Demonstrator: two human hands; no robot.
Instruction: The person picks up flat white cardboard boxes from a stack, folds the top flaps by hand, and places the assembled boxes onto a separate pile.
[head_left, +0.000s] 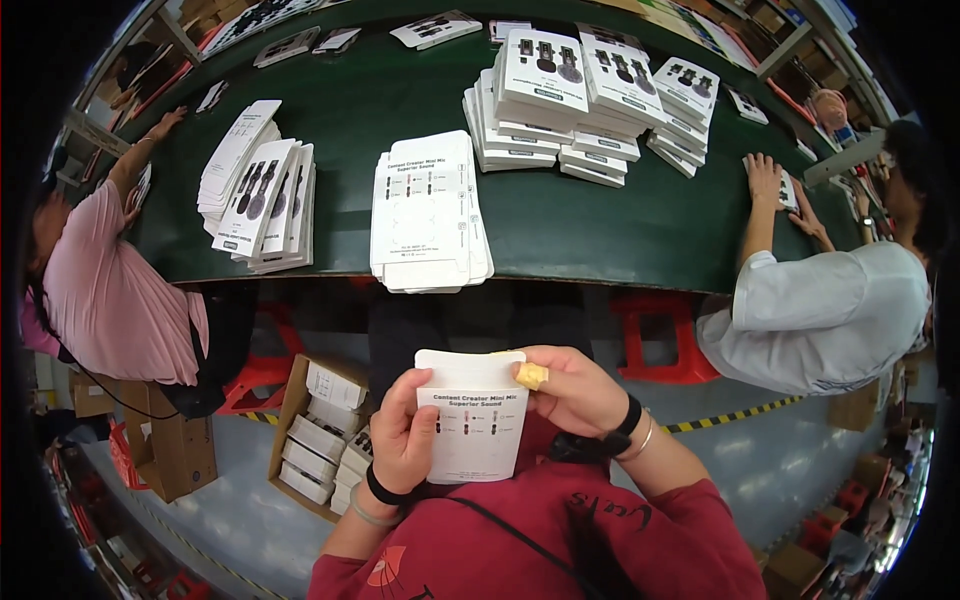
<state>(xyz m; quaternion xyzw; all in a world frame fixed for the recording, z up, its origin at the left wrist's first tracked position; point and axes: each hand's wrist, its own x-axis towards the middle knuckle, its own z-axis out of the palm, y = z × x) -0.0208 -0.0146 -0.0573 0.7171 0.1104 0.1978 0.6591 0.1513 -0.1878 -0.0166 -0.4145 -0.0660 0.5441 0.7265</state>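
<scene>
A flat white carton [475, 435] with small printed pictures is held upright in front of my chest, its top flap raised. My left hand [402, 430] grips its left edge, thumb on the front face. On the upper right corner, my right hand [575, 388] pinches the carton near the flap; yellow tape wraps its thumb. Straight ahead, at the table's near edge, lies a stack of similar flat white cartons [425, 215].
On the green table [350, 95] are a fanned carton stack [262, 200] at left and high piles of boxes [545, 75] at right. An open cardboard box [292, 425] of cartons stands beside me. Co-workers sit left [120, 280] and right [830, 300], near red stools [660, 335].
</scene>
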